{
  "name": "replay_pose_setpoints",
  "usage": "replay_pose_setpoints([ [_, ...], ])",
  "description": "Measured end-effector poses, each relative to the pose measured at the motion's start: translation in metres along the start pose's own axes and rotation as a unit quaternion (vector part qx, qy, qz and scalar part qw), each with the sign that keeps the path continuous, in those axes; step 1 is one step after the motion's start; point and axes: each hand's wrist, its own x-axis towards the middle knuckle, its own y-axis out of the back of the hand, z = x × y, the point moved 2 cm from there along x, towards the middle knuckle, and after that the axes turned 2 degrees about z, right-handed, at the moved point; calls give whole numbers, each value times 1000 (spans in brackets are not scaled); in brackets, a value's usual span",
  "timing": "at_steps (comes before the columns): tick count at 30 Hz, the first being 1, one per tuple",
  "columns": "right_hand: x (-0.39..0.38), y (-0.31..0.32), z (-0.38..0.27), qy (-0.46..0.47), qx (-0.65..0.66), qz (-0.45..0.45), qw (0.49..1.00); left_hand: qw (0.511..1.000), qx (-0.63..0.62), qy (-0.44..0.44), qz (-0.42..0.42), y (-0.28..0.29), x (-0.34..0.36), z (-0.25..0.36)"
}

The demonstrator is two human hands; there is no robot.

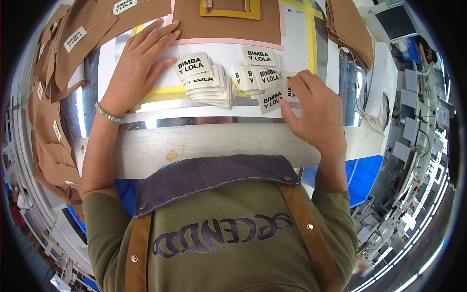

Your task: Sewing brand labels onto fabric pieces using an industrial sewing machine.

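Observation:
My left hand (142, 63) lies with its fingers stretched out and apart, fingertips on the left edge of a brown fabric panel (228, 30). A pink-edged sheet (233, 42) shows under the panel, and a yellow rectangular frame (253, 9) rests on top of it. Beside my left thumb is a fanned stack of white labels (206, 87) with black print. My right hand (316, 109) is curled at the right side of a looser pile of white labels (260, 73). Its thumb and bent fingers close on a white label (291, 91), partly hidden by the fingers.
Brown panels with white labels (82, 44) overlap at the left and hang down the table's side. Another stack of brown panels (348, 29) lies at the far right, near a white box (380, 92). Yellow tape (311, 44) marks the white work sheet. A blue bin (362, 180) stands below right.

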Motion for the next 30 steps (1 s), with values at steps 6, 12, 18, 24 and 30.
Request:
replay_pose_setpoints([
  [6,1,16,31,63,62,81,993,1000,4,-2,6,1,0,1],
  [12,11,-4,53,167,78,-25,983,1000,11,-7,22,7,-1,2],
  [18,14,-11,64,67,168,-31,983,999,-9,-34,23,27,4,14],
  [24,11,3,64,92,148,-38,984,968,-110,-223,34,18,3,91],
  [30,-1,9,48,135,91,-57,985,951,-57,-297,-56,-11,18,144],
])
